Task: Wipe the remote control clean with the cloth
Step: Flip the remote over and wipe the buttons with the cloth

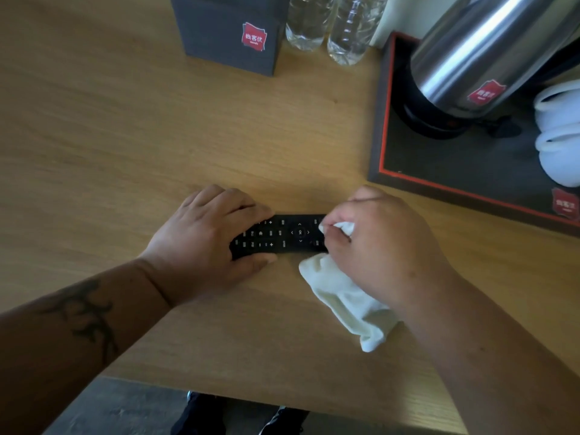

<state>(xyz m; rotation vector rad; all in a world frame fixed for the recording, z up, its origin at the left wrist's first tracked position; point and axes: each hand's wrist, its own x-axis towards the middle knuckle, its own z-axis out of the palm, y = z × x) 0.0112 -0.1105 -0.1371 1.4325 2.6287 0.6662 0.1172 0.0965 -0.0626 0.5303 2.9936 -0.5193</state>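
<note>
A black remote control lies lengthwise on the wooden table, buttons up. My left hand grips its left end, fingers over the far edge and thumb along the near edge. My right hand holds a white cloth bunched in its fingers and presses a fold of it against the remote's right end. The rest of the cloth trails toward me under my right wrist. The remote's right tip is hidden by my right hand.
A dark tray with a red rim sits at the right, holding a steel kettle and white cups. A grey box and two clear water bottles stand at the back. The table's near edge is close.
</note>
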